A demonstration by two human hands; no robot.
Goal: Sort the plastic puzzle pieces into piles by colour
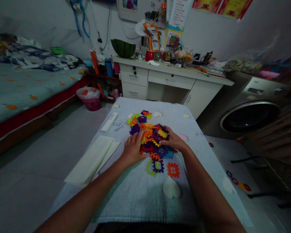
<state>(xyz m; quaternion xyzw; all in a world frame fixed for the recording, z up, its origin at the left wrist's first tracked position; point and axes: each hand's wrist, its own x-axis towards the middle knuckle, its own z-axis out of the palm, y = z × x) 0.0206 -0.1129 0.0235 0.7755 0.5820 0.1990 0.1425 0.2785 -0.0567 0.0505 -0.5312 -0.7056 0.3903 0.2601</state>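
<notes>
A heap of flat, notched plastic building pieces in orange, purple, yellow, green and blue lies on a table covered with a pale blue cloth. My left hand rests on the heap's left side, its fingers bent over the pieces. On the right side my right hand curls its fingers over the top of the pile. A red-orange square piece, a purple one and a green one lie loose in front of the heap.
A folded white cloth and a long white box lie at the table's left. Beyond stand a cluttered white desk, a bed at left, a pink bin and a washing machine at right. Small pieces lie on the floor.
</notes>
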